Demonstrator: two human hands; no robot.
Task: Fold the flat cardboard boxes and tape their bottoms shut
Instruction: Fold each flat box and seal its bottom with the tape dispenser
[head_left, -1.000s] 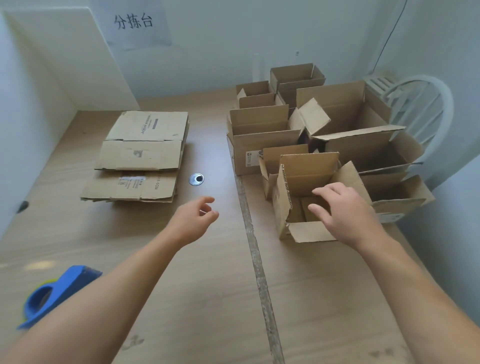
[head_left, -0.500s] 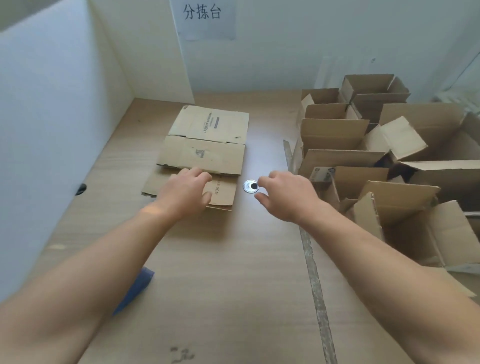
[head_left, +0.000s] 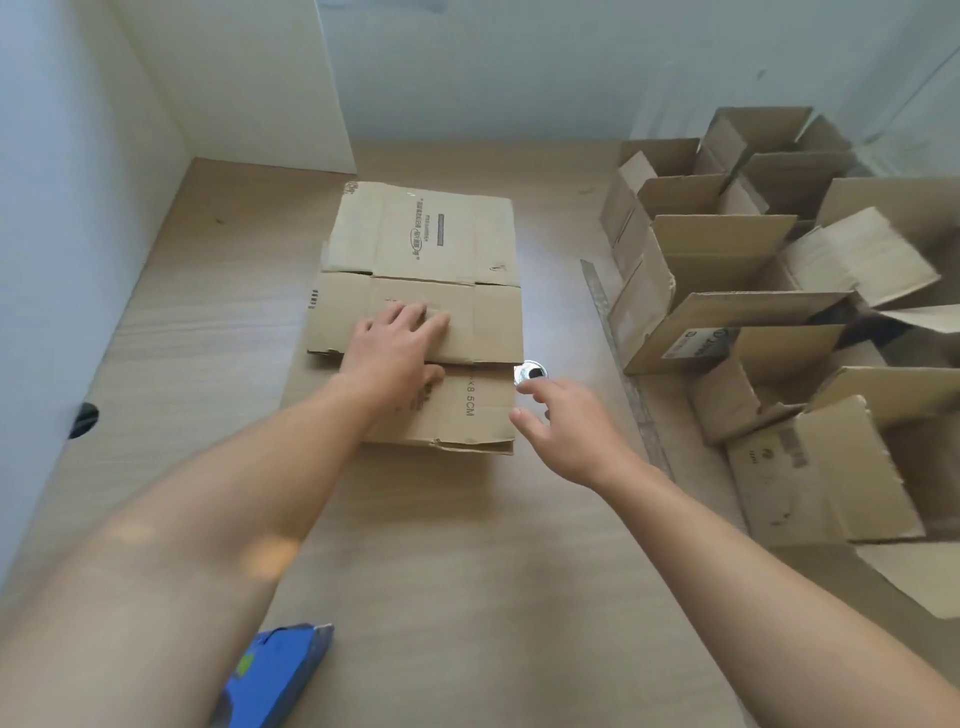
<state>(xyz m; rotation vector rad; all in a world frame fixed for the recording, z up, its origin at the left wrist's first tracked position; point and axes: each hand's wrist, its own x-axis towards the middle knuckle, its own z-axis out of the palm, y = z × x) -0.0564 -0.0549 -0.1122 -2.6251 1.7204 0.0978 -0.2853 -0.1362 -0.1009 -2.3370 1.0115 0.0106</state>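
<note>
A stack of flat cardboard boxes (head_left: 426, 270) lies on the wooden table, in the middle of the head view. My left hand (head_left: 397, 345) rests on the stack with its fingers laid flat over the middle sheet and its thumb down on the lower sheet (head_left: 467, 410). Just right of the stack's near corner hovers my right hand (head_left: 566, 421), fingers spread and holding nothing. A blue tape dispenser (head_left: 275, 675) lies on the table by my left forearm, partly hidden by it.
Several folded, open-topped boxes (head_left: 727, 270) crowd the right side of the table. A round metal grommet (head_left: 530, 372) sits in the tabletop between my hands. White walls close off the left and back. A seam (head_left: 623, 374) runs along the table.
My left hand has slid further onto the flat stack. My right hand has come closer to the stack's right edge. The view has moved in and to the left.
</note>
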